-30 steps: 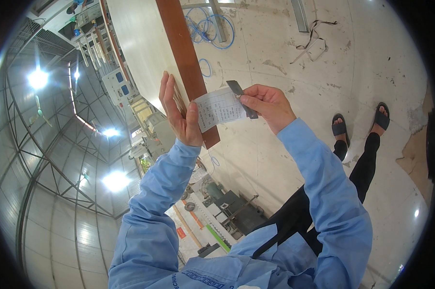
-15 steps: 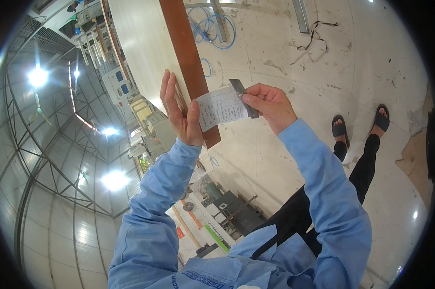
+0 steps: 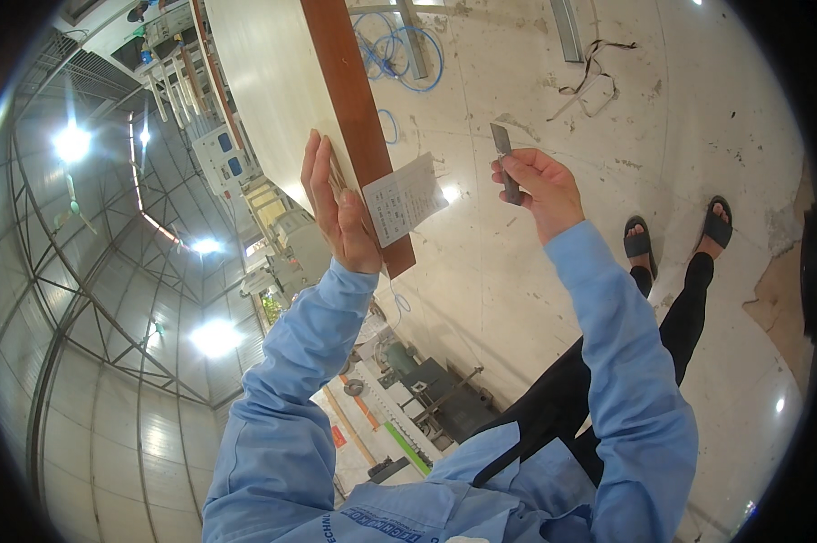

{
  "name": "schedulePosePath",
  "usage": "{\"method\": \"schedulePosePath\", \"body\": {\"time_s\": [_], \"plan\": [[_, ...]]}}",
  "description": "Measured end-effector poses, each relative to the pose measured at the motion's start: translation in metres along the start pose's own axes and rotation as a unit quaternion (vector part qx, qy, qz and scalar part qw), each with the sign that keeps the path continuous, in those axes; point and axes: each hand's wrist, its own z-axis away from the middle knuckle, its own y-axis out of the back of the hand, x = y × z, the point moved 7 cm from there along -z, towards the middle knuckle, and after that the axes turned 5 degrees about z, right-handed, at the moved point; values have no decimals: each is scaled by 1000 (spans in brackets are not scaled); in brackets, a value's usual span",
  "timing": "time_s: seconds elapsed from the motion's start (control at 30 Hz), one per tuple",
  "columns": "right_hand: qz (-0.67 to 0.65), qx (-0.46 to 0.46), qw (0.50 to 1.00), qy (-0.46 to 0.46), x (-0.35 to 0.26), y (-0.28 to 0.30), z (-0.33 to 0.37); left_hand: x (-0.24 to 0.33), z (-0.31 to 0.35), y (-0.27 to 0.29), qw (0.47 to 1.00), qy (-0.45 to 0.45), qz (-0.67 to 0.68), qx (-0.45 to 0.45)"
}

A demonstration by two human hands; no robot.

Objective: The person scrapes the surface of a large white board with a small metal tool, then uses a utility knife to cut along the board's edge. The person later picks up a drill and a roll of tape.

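Observation:
A long panel with a pale face (image 3: 277, 90) and a reddish-brown edge (image 3: 358, 100) runs from the top toward the middle. A white printed paper slip (image 3: 401, 204) lies against that brown edge, its free end sticking out past it. My left hand (image 3: 340, 213) rests at the panel's end, fingers stretched along the pale face and thumb beside the slip's near end. In my right hand (image 3: 549, 185), to the right of the slip and apart from it, a dark flat metal strip (image 3: 501, 140) is pinched between thumb and fingers.
Coiled blue hose (image 3: 395, 54) and a metal bar (image 3: 567, 32) lie on the floor beyond the panel, with a black strap (image 3: 589, 72) nearby. A dark green machine (image 3: 431, 385) stands below the panel's end. Sandalled feet (image 3: 639, 240) are at right.
My right hand has moved right, taking the metal strip off the slip's outer end. The slip's outer end now hangs free and is curled. My left hand has stayed nearly still.

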Motion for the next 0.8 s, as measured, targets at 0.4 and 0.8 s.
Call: {"method": "schedulePosePath", "body": {"time_s": [0.4, 0.8], "plan": [[-3, 22, 1000, 2, 5, 21, -1, -1, 0, 2, 1000, 4, -4, 7], [19, 109, 994, 27, 11, 48, 1, -3, 0, 1, 1000, 2, -9, 9]]}}
